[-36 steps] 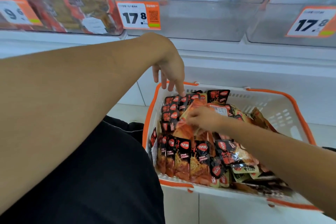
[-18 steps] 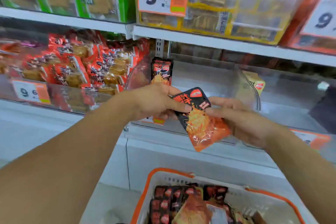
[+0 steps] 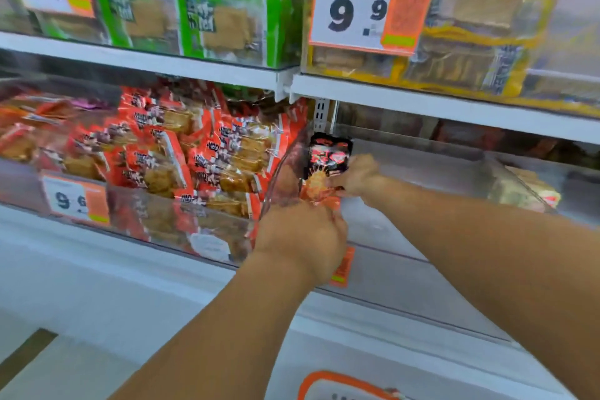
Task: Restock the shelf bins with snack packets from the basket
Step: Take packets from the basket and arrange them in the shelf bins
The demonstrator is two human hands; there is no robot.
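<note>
**Snack packet entering the clear shelf bin**

Snack packet (image 3: 319, 183), black at the top and orange below, sits at the left end of the clear bin (image 3: 422, 237), upright or nearly so against the bin's curved left wall. A second black-topped packet (image 3: 329, 149) stands just behind it, touching or overlapping; the boundary between the two cannot be told through the blur. The right hand (image 3: 358, 177) reaches over the bin's front wall and pinches the packet at its right edge. The left hand (image 3: 305, 237) lies at the bin's front left corner, fingers curled toward the packet's lower orange end; whether it truly grasps the packet or only steadies it cannot be told. The rest of the bin, right of the packet, looks nearly bare. Left of the bin, a neighbouring bin (image 3: 162, 211) is filled with red packets (image 3: 227, 159). Below the bin, the basket (image 3: 341, 383) shows only its orange rim.

Risks, as judged: released with little beside it, the packet may topple flat or slide forward. A careless withdrawal of the right hand could knock over the packet behind.
</note>
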